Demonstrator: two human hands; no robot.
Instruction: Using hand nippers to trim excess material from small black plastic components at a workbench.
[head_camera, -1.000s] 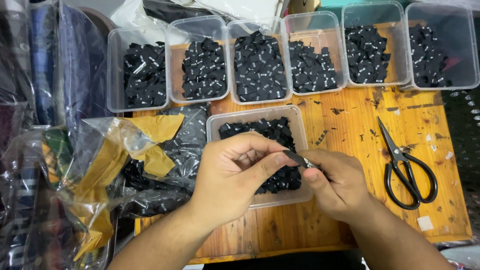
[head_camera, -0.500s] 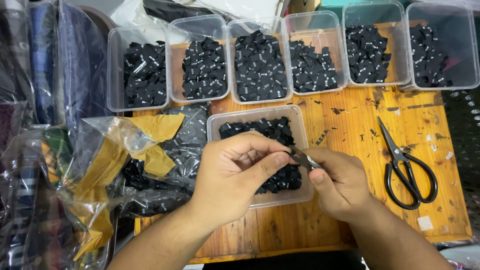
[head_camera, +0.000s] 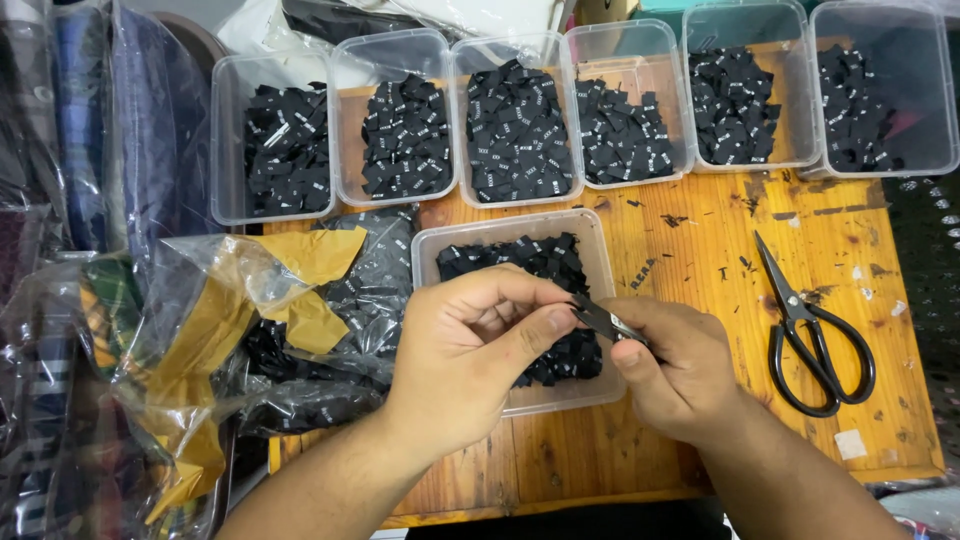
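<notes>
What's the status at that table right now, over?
Left hand and right hand both pinching one small black label. Held over the near tub of labels. Scissors lie apart, nothing in the way.

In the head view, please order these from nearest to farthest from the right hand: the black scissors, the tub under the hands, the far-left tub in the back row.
1. Tub under the hands: directly beneath the right hand, which overlaps its right edge.
2. Black scissors: on the wooden table, just to the hand's right.
3. Far-left tub: back row, far up and left.
</notes>
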